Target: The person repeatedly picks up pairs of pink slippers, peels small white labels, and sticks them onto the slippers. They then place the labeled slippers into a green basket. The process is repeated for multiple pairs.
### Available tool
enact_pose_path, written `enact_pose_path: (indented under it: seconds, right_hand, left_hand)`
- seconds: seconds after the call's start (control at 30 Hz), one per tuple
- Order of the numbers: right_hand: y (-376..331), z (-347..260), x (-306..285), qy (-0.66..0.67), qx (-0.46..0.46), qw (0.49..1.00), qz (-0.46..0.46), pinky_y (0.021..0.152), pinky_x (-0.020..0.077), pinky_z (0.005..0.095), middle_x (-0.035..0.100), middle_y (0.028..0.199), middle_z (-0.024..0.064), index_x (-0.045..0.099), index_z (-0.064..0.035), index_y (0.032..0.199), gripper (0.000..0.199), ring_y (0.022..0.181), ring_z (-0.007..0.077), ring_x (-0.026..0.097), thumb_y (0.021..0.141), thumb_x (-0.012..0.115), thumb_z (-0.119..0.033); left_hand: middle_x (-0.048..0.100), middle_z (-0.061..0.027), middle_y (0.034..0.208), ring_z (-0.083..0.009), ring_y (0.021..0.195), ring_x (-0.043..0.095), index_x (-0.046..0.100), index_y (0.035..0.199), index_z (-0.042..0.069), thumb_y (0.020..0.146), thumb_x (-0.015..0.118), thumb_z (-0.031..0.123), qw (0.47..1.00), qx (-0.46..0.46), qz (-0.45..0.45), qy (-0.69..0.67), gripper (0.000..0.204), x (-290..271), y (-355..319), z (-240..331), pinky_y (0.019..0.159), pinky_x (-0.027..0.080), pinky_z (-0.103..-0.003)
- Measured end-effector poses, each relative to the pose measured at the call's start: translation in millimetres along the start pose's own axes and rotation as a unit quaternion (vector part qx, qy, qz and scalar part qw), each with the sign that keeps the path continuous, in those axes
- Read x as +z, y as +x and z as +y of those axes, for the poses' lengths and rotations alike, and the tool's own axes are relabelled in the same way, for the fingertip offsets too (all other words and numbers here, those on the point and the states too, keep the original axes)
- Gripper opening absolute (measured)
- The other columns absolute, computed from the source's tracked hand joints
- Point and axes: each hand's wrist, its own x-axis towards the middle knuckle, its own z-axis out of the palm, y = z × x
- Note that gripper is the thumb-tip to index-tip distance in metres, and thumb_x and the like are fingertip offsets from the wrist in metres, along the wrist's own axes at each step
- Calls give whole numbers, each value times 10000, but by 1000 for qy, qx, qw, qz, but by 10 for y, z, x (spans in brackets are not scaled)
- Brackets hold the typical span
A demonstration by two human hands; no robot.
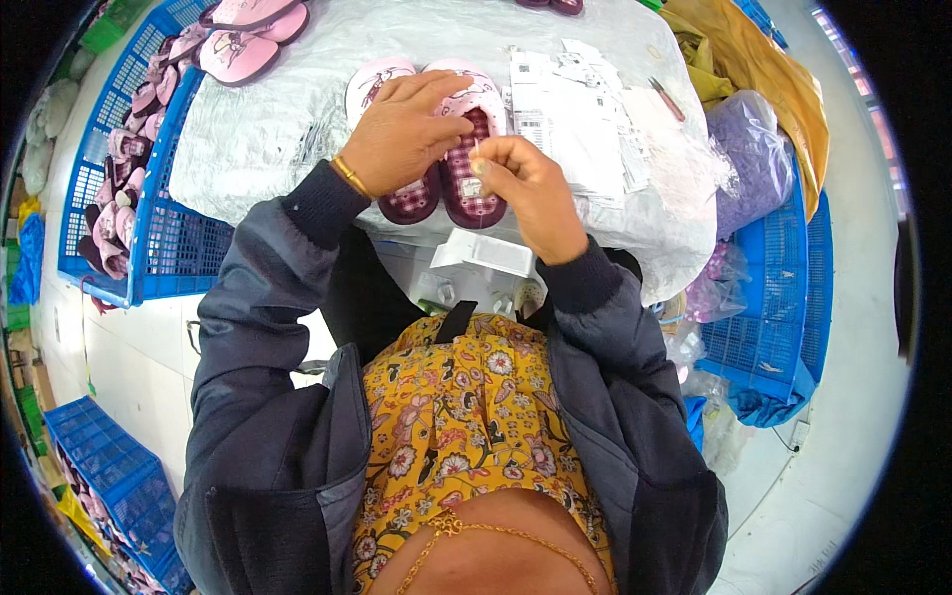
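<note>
A pair of pink slippers with dark red checked insoles lies at the table's near edge, toes away from me. My left hand [405, 124] lies across the pair, fingers over the uppers and thumb at the opening of the right slipper [476, 198], gripping its upper. The left slipper [409, 203] is partly hidden beneath that hand. Above the right slipper's insole, my right hand [531, 188] has thumb and forefinger pinched on a small pale thing, too small to name. A whitish label shows on the insole just below these fingertips.
Printed label sheets [565, 124] and a small red-handled tool [667, 99] lie on the plastic-covered table [253, 129]. More pink slippers [243, 50] sit at the far left, beside a blue crate [188, 253] of slippers. Blue crates [759, 297] and a purple-filled bag [749, 164] stand right.
</note>
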Motion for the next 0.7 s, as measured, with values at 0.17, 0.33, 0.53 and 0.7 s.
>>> enact_pose_path:
  seconds: [0.17,0.33,0.53,0.7]
  right_hand:
    - [250,284,108,-91,7,993,74,626,473,249,640,803,44,587,9,1057,240,696,89,572,843,682,-42]
    - [293,305,175,-222,-7,972,82,631,502,303,672,747,108,571,10,1014,245,684,168,650,801,686,-27]
    - [335,312,202,-281,0,957,78,638,515,317,666,735,120,571,5,992,261,677,207,668,763,692,-22]
    - [354,314,220,-301,9,950,78,633,493,280,657,749,93,572,10,1009,272,679,147,625,768,696,-11]
  left_hand:
    - [600,-34,1282,-223,1112,575,722,898,126,819,666,169,999,-12,-30,-2,106,165,-29,-164,953,402,-401]
    - [628,-28,1211,-215,1035,596,726,843,116,788,647,146,999,-25,-39,6,101,204,-78,-239,879,422,-394]
    - [618,-28,1245,-205,1147,570,755,907,126,805,620,146,996,-48,-54,-55,170,326,-150,-341,945,409,-410]
    - [620,-46,1274,-231,1181,566,752,924,123,792,624,118,992,-48,-35,-107,184,393,-190,-398,950,417,-420]
